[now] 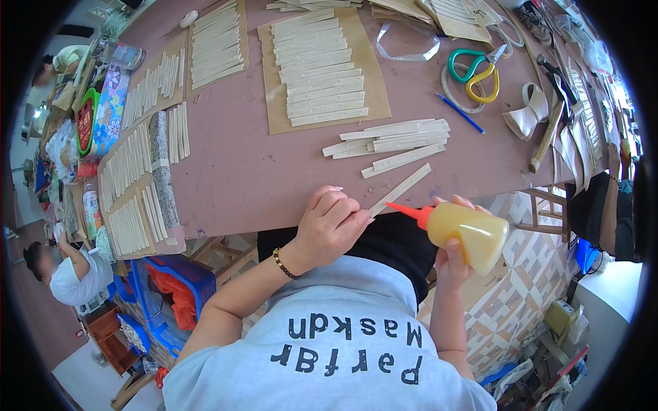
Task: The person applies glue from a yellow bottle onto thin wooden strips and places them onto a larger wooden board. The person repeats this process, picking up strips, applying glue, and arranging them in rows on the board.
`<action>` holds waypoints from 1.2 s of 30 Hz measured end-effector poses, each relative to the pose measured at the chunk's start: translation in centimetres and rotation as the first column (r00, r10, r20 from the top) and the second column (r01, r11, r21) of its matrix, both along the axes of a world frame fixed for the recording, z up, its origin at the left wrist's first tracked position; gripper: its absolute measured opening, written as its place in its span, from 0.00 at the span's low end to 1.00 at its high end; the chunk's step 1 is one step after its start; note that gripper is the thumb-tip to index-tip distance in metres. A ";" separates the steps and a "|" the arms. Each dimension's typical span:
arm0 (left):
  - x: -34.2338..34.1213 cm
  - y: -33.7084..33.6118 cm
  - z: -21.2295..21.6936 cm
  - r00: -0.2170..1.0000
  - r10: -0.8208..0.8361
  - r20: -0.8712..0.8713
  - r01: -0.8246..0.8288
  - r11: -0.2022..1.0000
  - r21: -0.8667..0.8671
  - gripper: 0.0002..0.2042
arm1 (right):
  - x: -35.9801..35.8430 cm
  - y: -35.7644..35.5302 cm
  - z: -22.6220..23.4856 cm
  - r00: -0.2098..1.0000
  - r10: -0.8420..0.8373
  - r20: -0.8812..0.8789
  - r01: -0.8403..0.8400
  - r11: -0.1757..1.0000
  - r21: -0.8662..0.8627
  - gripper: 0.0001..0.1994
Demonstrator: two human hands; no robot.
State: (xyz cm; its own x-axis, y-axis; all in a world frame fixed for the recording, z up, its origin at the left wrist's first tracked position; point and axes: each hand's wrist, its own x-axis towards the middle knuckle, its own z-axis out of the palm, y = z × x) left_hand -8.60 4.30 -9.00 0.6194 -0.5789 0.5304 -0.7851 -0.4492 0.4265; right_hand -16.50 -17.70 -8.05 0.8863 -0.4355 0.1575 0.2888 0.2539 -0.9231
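Note:
My left hand (332,226), with a beaded bracelet above its wrist, is closed at the table's front edge. Its fingertips pinch the near end of a pale, flat strip (406,185), which slants away to the right. In my right hand (452,262) is a squeeze bottle (476,236) of yellowish liquid, tilted so its red nozzle points left. The nozzle's tip is at the strip, close to my left fingertips; whether they touch is unclear. Just beyond lies a loose pile of similar strips (391,139).
Rows of strips lie on a brown sheet (380,103) farther back. Green-and-yellow-handled scissors (483,72), a blue pen (459,113) and a hammer (545,137) are on the right. More strips line the left side, above a blue plastic basket (154,301). Other people sit at the left and right.

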 end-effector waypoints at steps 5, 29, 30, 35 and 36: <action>0.0 0.0 0.1 1.000 0.002 0.003 -0.002 1.000 0.003 0.09 | 0.0 -0.5 -0.5 1.000 0.009 0.012 -0.009 0.999 -0.031 0.34; 0.0 -0.1 -0.1 1.000 0.019 0.007 -0.019 1.000 0.006 0.11 | -0.7 1.1 -0.9 0.994 0.111 0.005 -0.111 0.993 0.047 0.36; 0.0 -0.1 -0.1 1.000 0.019 0.004 -0.019 1.000 0.002 0.11 | -0.6 1.0 -0.8 0.996 0.092 0.001 -0.092 0.994 0.055 0.36; -0.1 -0.1 -0.2 1.000 0.020 0.000 -0.020 1.000 0.001 0.11 | 0.1 -0.4 -0.4 0.996 -0.079 -0.047 0.081 0.996 0.042 0.36; -0.1 -0.2 -0.1 1.000 0.020 0.002 -0.020 1.000 0.000 0.11 | 0.4 -1.0 -0.6 0.993 -0.116 -0.016 0.116 0.993 0.019 0.36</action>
